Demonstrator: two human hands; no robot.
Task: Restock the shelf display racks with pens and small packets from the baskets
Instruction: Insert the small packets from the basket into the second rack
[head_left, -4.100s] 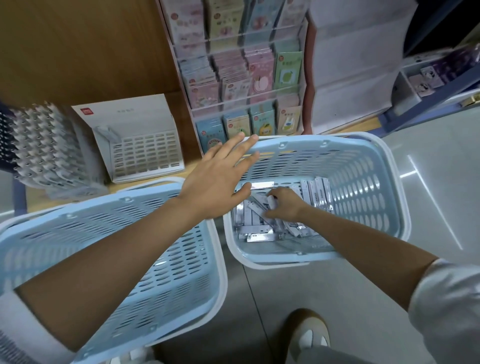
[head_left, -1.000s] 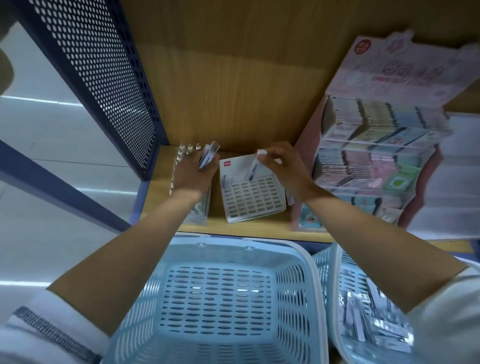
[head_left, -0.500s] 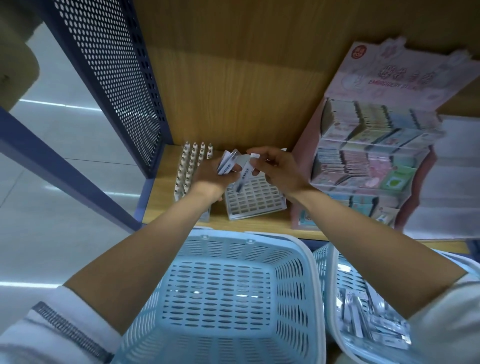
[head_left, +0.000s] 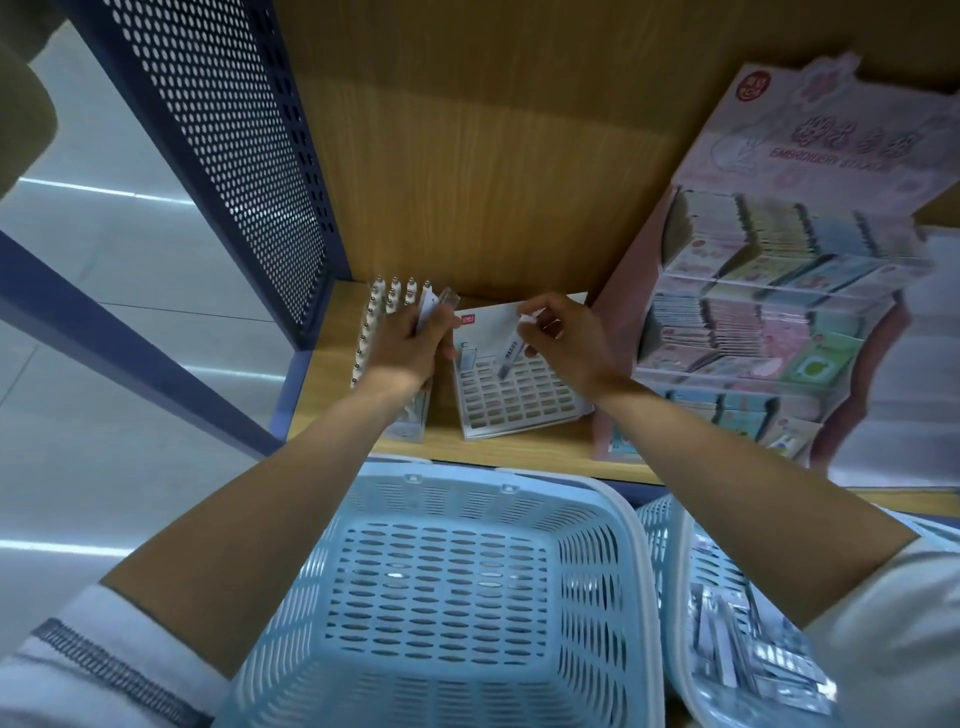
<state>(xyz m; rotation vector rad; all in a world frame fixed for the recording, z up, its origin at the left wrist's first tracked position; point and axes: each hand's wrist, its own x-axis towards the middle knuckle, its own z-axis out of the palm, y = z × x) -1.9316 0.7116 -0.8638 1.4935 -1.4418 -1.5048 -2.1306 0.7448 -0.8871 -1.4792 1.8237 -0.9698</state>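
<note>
My left hand (head_left: 410, 343) grips a small bundle of clear packets (head_left: 435, 307) above the shelf. My right hand (head_left: 566, 338) pinches one slim packet (head_left: 510, 351) by its top end, its lower tip hanging just over the slots of the white display rack (head_left: 519, 405). One packet stands in the rack's back-left slot (head_left: 467, 356). Left of the rack stands a tray of white pens (head_left: 379, 322), partly hidden by my left hand. The right blue basket (head_left: 670, 530) holds several more packets (head_left: 748, 654).
A blue basket (head_left: 597, 514) with nothing in it sits below my arms. A pink sticker display (head_left: 769, 291) fills the shelf's right side. A perforated blue metal panel (head_left: 228, 140) bounds the shelf at left. The wooden shelf edge (head_left: 519, 457) runs above the baskets.
My hands have separated. The right hand has drawn one packet away from the left hand's bundle and lowered it over the white rack.
</note>
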